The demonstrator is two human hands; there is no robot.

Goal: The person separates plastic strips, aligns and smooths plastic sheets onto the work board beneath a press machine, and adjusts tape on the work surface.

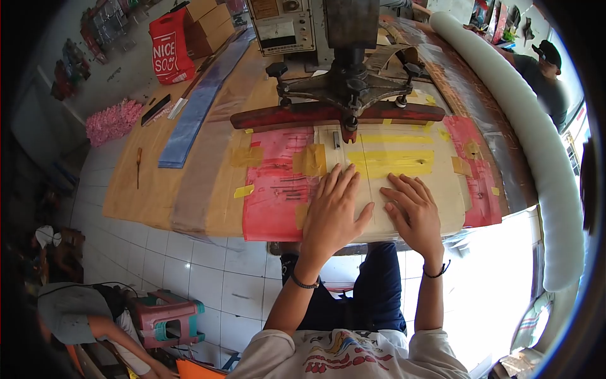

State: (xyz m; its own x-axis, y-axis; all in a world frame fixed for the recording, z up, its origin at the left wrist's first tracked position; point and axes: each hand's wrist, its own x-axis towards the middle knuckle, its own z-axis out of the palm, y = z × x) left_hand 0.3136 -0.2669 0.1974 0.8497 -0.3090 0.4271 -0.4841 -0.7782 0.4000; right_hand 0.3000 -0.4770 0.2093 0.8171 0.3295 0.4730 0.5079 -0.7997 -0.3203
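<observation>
1. Beige sheet [451, 196]: lies flat at the middle of the worktop's near edge, with a dark line running from near to far and strips of yellow tape [392, 165] across its farther half.
2. Left hand [332, 215]: open, palm down, gripping nothing; its fingers rest on the left part of the sheet.
3. Right hand [413, 211]: open, palm down, fingers slightly spread, likewise without a grip, on the sheet's right part.
4. Red panels: one [268, 211] lies at the sheet's left side, reaching the worktop's near edge; another [485, 189] lies at its right side.
5. Press machine [352, 91]: its long red bar [290, 116] spans the sheet's far end; whether they touch cannot be told.
6. Small metal piece [336, 139]: lies just beyond the left fingertips.
7. Worktop [123, 199], left portion: a screwdriver [138, 167] lies near the left edge, and a blue strip [199, 110] extends toward the far edge.
8. White roll [505, 98]: runs along the worktop's right edge.
</observation>
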